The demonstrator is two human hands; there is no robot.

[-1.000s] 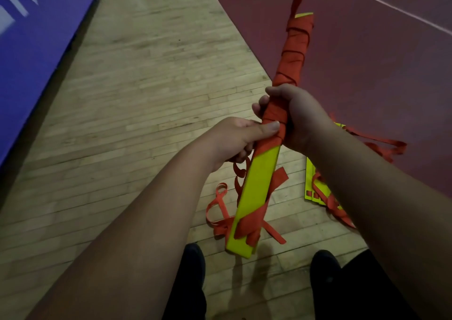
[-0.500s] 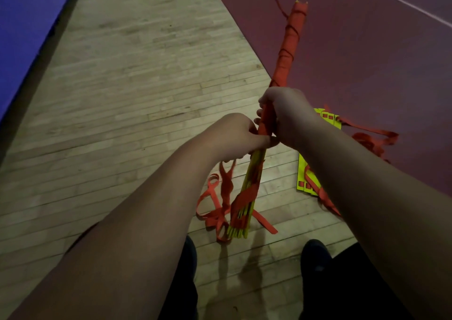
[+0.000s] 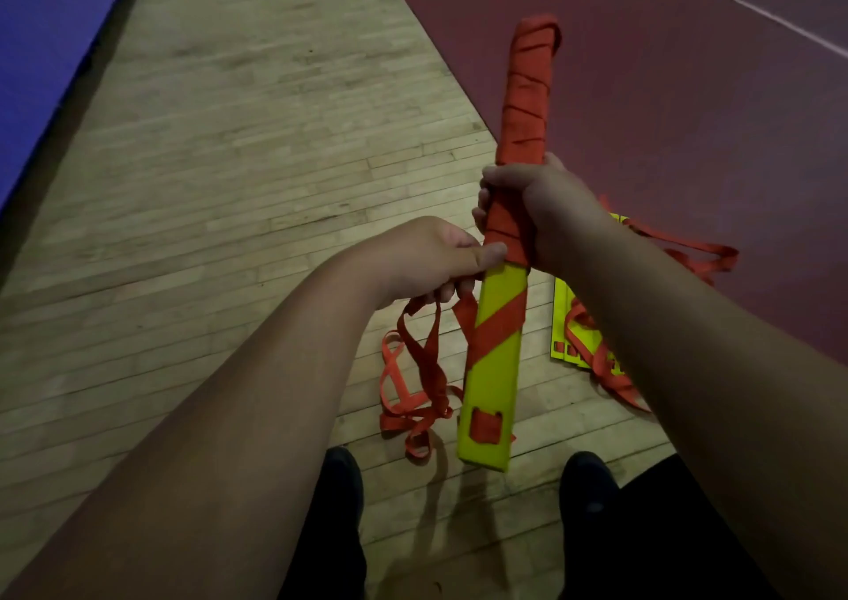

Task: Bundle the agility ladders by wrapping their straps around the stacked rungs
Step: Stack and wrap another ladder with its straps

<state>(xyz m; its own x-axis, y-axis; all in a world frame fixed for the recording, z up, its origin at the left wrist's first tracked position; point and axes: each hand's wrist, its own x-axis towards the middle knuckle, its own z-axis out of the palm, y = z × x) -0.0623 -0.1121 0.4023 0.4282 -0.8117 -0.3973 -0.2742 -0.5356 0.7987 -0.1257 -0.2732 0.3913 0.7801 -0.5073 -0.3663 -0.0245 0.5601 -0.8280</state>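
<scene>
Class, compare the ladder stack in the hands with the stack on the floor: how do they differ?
The held stack is raised, gripped by left hand and right hand; the floor stack lies flat. The held stack is half wrapped tight; the floor stack's straps lie loose. Both are yellow with red straps.

Second ladder [image 3: 560,308], apparently, behind right forearm [image 3: 665,347]
</scene>
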